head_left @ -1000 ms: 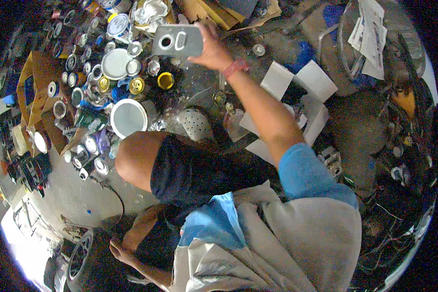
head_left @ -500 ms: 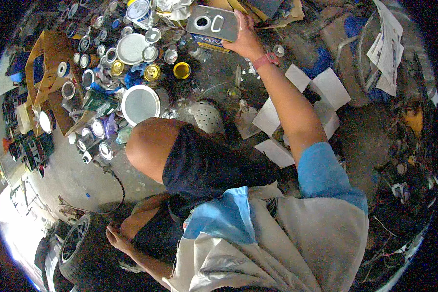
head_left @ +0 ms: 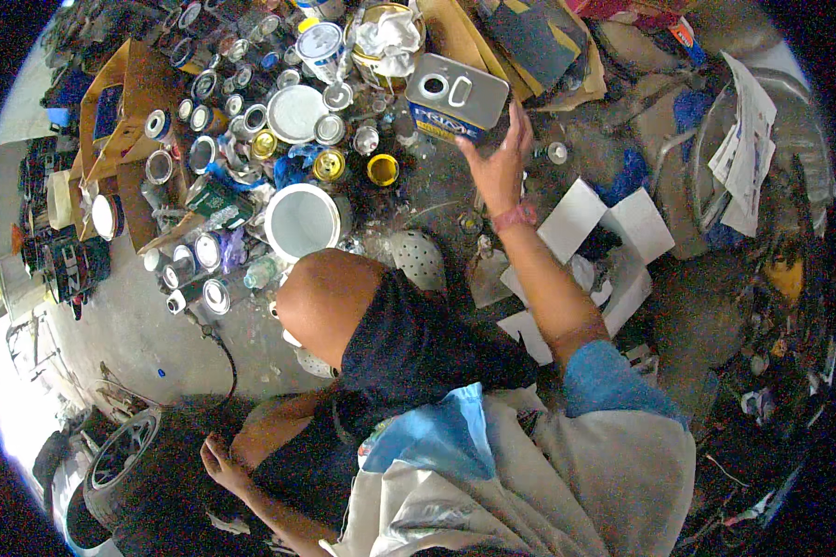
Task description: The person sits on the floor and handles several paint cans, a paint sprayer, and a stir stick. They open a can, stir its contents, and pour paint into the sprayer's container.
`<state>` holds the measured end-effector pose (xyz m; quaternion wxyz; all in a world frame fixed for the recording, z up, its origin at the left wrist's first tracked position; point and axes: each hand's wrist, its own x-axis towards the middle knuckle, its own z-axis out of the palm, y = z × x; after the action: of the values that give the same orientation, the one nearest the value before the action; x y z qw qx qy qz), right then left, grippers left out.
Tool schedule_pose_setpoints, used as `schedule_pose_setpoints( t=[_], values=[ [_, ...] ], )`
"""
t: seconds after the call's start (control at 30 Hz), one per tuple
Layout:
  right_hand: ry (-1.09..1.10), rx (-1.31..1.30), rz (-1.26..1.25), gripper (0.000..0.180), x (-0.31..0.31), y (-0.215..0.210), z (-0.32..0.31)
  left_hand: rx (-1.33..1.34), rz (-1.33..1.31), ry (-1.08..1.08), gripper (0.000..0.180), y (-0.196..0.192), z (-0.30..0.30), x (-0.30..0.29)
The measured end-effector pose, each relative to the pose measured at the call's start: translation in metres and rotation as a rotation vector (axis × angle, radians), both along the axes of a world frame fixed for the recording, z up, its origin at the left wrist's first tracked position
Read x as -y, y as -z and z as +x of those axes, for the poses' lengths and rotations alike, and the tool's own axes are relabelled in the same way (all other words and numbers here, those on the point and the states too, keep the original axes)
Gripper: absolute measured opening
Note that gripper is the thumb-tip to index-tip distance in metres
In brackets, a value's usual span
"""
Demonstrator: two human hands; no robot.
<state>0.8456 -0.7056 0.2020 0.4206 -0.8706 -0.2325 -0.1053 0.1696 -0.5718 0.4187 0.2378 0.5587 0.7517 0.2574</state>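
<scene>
A rectangular metal can [head_left: 464, 82] with a handle and a round cap on its grey top stands at the upper middle of the head view. Its front has a blue and yellow label. My right hand [head_left: 502, 167] is at the can's near right corner, thumb and fingers spread apart, no longer wrapped round it. The fingertips are at or just off the can's side. Down at the lower left, my left hand [head_left: 223, 466] hangs beside my leg with nothing in it, its fingers loosely extended.
Several small tins and a white bucket [head_left: 303, 223] crowd the left. Cardboard boxes [head_left: 125, 107] stand beyond them. An open white carton [head_left: 571, 221] lies right of my feet. A tin with crumpled paper [head_left: 387, 37] is behind the can. A wheel [head_left: 125, 455] lies lower left.
My right hand has loosened its grip on the can and drawn back toward me. The view has shifted, so everything sits lower and further right. My left hand stays by my leg.
</scene>
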Motion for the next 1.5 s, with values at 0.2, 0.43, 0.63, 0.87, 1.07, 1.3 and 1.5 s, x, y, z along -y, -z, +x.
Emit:
schedule_pose_setpoints(
  t=[0.2,0.43,0.63,0.87,1.07,1.3,1.5],
  values=[
    [-0.073,-0.292,-0.096,0.09,0.036,0.042,-0.082,0.004,-0.041,0.037,0.042,0.006,-0.012,-0.008],
    [-0.277,-0.557,-0.636,0.088,0.124,0.117,-0.141,-0.065,-0.029,-0.004,0.048,0.014,-0.035,-0.014],
    [-0.35,-0.649,-0.745,0.082,0.139,0.152,-0.152,0.042,-0.072,0.044,0.048,0.018,-0.057,-0.014],
    [0.092,-1.007,-0.266,0.078,0.159,0.111,-0.105,-0.04,-0.075,0.019,0.048,0.01,-0.06,0.0],
    [0.161,-0.774,-0.241,0.063,0.276,0.08,-0.105,-0.118,-0.097,0.001,0.05,0.007,-0.049,0.001],
    [0.278,-0.557,-0.436,0.074,0.36,0.113,-0.137,-0.15,-0.098,0.074,0.052,0.001,-0.028,-0.003],
    [0.327,-0.5,-0.845,0.111,0.298,0.157,-0.143,-0.18,-0.139,0.035,0.053,0.002,-0.033,-0.016]
  ],
)
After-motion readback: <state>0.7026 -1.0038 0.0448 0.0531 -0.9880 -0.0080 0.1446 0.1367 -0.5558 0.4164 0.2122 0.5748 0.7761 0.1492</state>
